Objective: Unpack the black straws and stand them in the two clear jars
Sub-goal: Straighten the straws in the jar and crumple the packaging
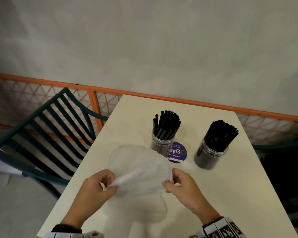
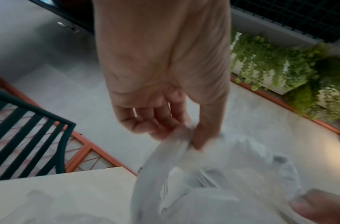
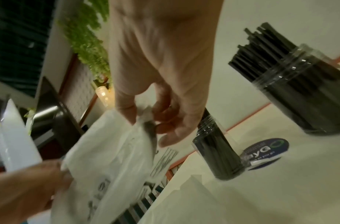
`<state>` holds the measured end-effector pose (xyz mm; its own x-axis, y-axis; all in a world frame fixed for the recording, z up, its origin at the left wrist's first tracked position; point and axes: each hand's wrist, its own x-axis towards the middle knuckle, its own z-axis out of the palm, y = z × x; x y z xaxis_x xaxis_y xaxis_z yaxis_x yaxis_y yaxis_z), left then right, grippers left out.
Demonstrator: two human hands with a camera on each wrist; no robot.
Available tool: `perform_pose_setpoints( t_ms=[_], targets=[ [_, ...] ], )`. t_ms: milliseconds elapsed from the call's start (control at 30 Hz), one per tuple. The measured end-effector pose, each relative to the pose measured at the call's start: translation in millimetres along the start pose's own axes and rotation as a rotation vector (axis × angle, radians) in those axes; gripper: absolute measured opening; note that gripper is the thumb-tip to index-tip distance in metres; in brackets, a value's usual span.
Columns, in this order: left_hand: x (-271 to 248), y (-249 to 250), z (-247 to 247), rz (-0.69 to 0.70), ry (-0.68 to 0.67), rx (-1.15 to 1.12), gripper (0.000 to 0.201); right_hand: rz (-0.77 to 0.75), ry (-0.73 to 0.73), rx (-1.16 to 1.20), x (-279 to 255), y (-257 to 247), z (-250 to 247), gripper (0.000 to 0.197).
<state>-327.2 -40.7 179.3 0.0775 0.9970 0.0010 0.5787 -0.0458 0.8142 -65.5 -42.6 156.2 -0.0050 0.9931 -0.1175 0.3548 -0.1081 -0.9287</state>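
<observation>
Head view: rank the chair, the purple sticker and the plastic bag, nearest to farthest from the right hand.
1. The plastic bag: pinched by the right hand.
2. The purple sticker: on the table, just beyond.
3. The chair: off the table's left side.
</observation>
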Motion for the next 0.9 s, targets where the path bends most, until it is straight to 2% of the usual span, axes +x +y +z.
perform_pose_setpoints(
  t_ms=[33, 67, 100, 167, 200, 267, 300, 367, 400, 500, 567, 633, 667, 733, 767, 833, 900],
  targets=[
    [1, -3, -3, 0.018, 0.095, 0.015, 0.032, -0.041, 0.131, -0.08, 1, 0, 2, 0.028],
    [3, -6, -5, 0.042, 0.191, 0.039, 0.035, -0.086, 0.268, -0.163, 1, 0, 5, 0.04],
    [3, -8, -7, 0.063, 0.249, 0.078, 0.039, -0.12, 0.354, -0.229, 1, -3, 8, 0.048],
    [3, -13, -6, 0.08, 0.287, 0.109, 0.039, -0.16, 0.4, -0.338, 0, -4, 14, 0.052],
    [3, -17, -5, 0.067, 0.293, 0.098, 0.036, -0.186, 0.37, -0.364, -1, -2, 17, 0.047],
    [3, -29, -7, 0.053, 0.284, 0.055, 0.041, -0.222, 0.26, -0.385, -4, -2, 22, 0.025],
    [3, -35, -9, 0.059, 0.277, 0.06, 0.046, -0.241, 0.174, -0.414, -5, -1, 22, 0.026],
    [2, -48, -16, 0.056, 0.243, 0.096, 0.053, -0.292, -0.053, -0.525, -10, 3, 30, 0.052],
    [1, -54, -18, 0.038, 0.2, 0.113, 0.054, -0.289, -0.149, -0.597, -10, 4, 36, 0.06],
    [-6, -73, -22, 0.002, -0.027, 0.164, 0.046, -0.268, -0.3, -0.773, -6, 23, 65, 0.058],
    [-7, -83, -24, -0.011, -0.112, 0.271, 0.032, -0.05, -0.378, -0.859, -4, 41, 81, 0.052],
    [-5, -83, -24, 0.027, -0.086, 0.317, 0.029, -0.033, -0.359, -0.949, 0, 61, 96, 0.048],
    [-3, -79, -21, 0.075, -0.039, 0.322, 0.034, -0.066, -0.354, -0.976, 1, 69, 102, 0.044],
    [0, -66, -3, 0.252, 0.023, 0.322, 0.038, -0.09, -0.381, -0.981, 0, 68, 106, 0.045],
    [1, -65, 10, 0.325, -0.011, 0.327, 0.041, -0.095, -0.367, -0.979, 0, 67, 107, 0.049],
    [4, -75, 35, 0.375, -0.148, 0.44, 0.045, -0.154, -0.372, -0.969, 0, 65, 107, 0.052],
    [8, -97, 53, 0.345, -0.249, 0.609, 0.044, -0.208, -0.363, -0.951, -2, 64, 102, 0.05]
  ],
)
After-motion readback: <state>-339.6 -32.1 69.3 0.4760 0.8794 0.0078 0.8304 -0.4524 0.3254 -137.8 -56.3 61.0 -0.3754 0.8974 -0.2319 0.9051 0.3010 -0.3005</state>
